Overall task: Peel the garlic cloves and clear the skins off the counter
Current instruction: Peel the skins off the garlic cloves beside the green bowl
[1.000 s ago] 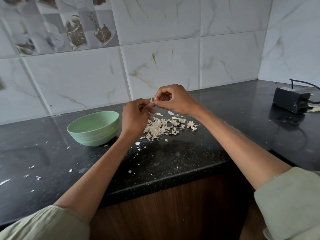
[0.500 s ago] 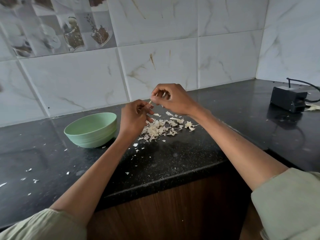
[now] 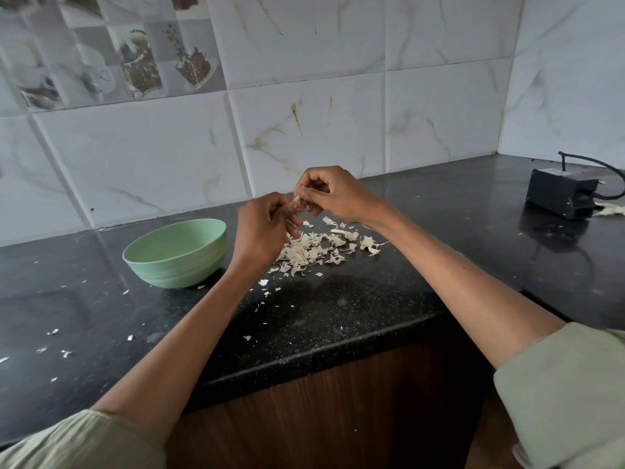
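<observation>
Though unlabelled, green bowl (image 3: 176,253) beside skins (image 3: 313,250).

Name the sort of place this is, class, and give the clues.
Most likely a home kitchen: a speckled black stone counter against a marble-patterned white tiled wall, with a pale green ribbed bowl beside a heap of papery garlic skins.

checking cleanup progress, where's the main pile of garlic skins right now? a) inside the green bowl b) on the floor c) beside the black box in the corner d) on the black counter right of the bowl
d: the garlic skins lie heaped on the black counter, right of the green bowl, under both hands.
</observation>
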The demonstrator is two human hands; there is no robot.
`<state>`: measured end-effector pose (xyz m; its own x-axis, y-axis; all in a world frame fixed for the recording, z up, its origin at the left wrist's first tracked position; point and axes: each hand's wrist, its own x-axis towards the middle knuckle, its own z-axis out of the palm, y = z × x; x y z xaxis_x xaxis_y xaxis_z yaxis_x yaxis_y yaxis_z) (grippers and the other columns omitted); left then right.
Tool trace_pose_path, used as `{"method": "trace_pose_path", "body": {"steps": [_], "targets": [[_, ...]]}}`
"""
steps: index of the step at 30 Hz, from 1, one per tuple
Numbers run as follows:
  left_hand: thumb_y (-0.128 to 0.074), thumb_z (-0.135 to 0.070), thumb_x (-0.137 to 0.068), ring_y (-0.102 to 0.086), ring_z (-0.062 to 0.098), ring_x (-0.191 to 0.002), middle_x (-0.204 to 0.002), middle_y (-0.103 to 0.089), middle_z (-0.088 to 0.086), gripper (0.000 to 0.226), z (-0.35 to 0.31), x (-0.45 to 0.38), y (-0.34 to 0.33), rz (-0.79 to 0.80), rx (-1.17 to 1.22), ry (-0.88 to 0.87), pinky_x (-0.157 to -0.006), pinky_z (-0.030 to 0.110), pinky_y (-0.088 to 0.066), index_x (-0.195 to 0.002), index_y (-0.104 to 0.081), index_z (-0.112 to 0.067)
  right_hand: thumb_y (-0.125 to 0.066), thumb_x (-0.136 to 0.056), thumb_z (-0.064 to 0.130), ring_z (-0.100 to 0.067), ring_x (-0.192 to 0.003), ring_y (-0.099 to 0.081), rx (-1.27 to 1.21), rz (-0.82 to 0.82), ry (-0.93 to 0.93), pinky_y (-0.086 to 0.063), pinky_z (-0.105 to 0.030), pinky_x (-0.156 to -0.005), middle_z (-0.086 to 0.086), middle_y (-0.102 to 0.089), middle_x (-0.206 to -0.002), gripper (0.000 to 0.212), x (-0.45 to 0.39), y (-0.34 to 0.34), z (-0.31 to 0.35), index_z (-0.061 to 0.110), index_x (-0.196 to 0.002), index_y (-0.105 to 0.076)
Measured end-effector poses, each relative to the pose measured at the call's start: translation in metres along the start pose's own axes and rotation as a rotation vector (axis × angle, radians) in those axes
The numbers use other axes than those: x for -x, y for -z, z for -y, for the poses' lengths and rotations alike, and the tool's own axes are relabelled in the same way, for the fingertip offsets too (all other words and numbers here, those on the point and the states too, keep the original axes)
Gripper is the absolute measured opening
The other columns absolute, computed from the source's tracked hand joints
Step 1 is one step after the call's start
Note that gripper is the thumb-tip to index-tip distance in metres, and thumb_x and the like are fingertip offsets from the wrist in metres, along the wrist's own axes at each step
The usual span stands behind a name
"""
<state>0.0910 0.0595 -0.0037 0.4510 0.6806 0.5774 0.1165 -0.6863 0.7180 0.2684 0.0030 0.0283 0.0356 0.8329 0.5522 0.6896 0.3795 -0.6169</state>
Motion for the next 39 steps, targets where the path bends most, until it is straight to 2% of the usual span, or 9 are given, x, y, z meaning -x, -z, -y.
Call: {"method": "trace_pose_path", "body": {"steps": [9, 12, 15, 19, 22, 25, 30, 32, 39], "targets": [[-0.056, -0.012, -0.11, -0.072, 0.022, -0.065, -0.082, -0.075, 0.008, 0.02, -0.001, 0.002, 0.001, -0.018, 0.043, -0.01, -0.055, 0.025, -0.054, -0.099, -0.071, -0.005, -0.059, -0.107, 0.023, -0.015, -0.062, -0.067, 0.272, -0.005, -0.009, -0.058, -0.04, -0.072, 0.002, -0.069, -0.073, 0.023, 0.004, 0.0, 0.0, 0.015, -0.087, -0.068], [-0.057, -0.012, -0.108, -0.073, 0.02, -0.065, -0.081, -0.074, 0.007, 0.019, 0.002, 0.002, 0.001, 0.003, -0.018, -0.035, -0.057, 0.024, -0.054, -0.096, -0.07, -0.005, -0.046, -0.112, 0.033, -0.016, -0.058, -0.062, 0.133, -0.005, -0.091, -0.055, -0.029, -0.061, -0.003, -0.066, -0.072, 0.044, 0.007, 0.005, 0.004, 0.007, -0.082, -0.064], [-0.056, -0.014, -0.108, -0.071, 0.014, -0.06, -0.077, -0.073, 0.001, 0.023, 0.005, 0.002, -0.001, 0.034, -0.131, -0.088, -0.057, 0.024, -0.055, -0.089, -0.069, -0.012, -0.05, -0.111, 0.033, -0.006, -0.054, -0.061, 0.173, 0.062, -0.074, -0.048, -0.017, -0.056, 0.003, -0.066, -0.073, 0.038, 0.009, 0.004, 0.005, 0.004, -0.092, -0.065], [-0.051, -0.012, -0.11, -0.071, 0.017, -0.061, -0.079, -0.073, 0.003, 0.024, 0.009, 0.0, 0.0, 0.051, -0.138, -0.072, -0.057, 0.029, -0.057, -0.092, -0.067, -0.013, -0.052, -0.111, 0.026, -0.014, -0.06, -0.058, 0.267, 0.108, 0.001, -0.047, -0.033, -0.064, -0.013, -0.065, -0.074, 0.033, 0.009, -0.003, 0.005, 0.003, -0.089, -0.061], [-0.044, -0.017, -0.113, -0.068, 0.02, -0.062, -0.083, -0.072, 0.01, 0.028, 0.006, 0.001, -0.001, 0.054, -0.002, 0.008, -0.057, 0.029, -0.051, -0.096, -0.065, -0.007, -0.05, -0.111, 0.027, -0.012, -0.059, -0.048, 0.278, 0.052, 0.03, -0.045, -0.04, -0.062, -0.015, -0.058, -0.072, 0.036, 0.01, -0.006, 0.01, 0.003, -0.086, -0.057], [-0.036, -0.025, -0.116, -0.062, 0.021, -0.063, -0.079, -0.066, 0.012, 0.039, 0.002, 0.0, -0.002, 0.058, 0.241, 0.139, -0.055, 0.03, -0.045, -0.093, -0.061, -0.004, -0.049, -0.112, 0.028, -0.006, -0.051, -0.035, 0.34, -0.029, 0.07, -0.029, -0.024, -0.052, -0.007, -0.049, -0.065, 0.038, 0.01, -0.012, 0.013, 0.001, -0.085, -0.055], [-0.036, -0.031, -0.117, -0.052, 0.014, -0.055, -0.066, -0.056, 0.0, 0.041, 0.001, -0.004, -0.003, 0.091, 0.51, 0.302, -0.049, 0.023, -0.04, -0.086, -0.053, -0.011, -0.046, -0.112, 0.03, -0.005, -0.049, -0.045, 0.502, -0.151, 0.165, -0.03, -0.022, -0.049, 0.004, -0.058, -0.064, 0.031, 0.009, -0.029, 0.012, 0.012, -0.089, -0.056], [-0.036, -0.027, -0.117, -0.048, 0.012, -0.054, -0.064, -0.054, -0.002, 0.039, 0.001, -0.005, -0.004, 0.088, 0.604, 0.355, -0.047, 0.021, -0.038, -0.085, -0.053, -0.012, -0.041, -0.113, 0.035, -0.011, -0.055, -0.055, 0.523, -0.178, 0.204, -0.039, -0.03, -0.051, 0.005, -0.062, -0.068, 0.031, 0.009, -0.035, 0.013, 0.016, -0.091, -0.053], [-0.042, -0.015, -0.115, -0.047, 0.008, -0.05, -0.063, -0.054, -0.004, 0.032, 0.001, -0.005, -0.005, -0.056, 0.544, 0.327, -0.049, 0.02, -0.041, -0.09, -0.062, -0.011, -0.039, -0.115, 0.028, -0.026, -0.054, -0.051, 0.323, -0.115, 0.161, -0.037, -0.036, -0.051, -0.01, -0.059, -0.066, 0.031, 0.005, -0.047, 0.007, 0.012, -0.089, -0.047]]}}
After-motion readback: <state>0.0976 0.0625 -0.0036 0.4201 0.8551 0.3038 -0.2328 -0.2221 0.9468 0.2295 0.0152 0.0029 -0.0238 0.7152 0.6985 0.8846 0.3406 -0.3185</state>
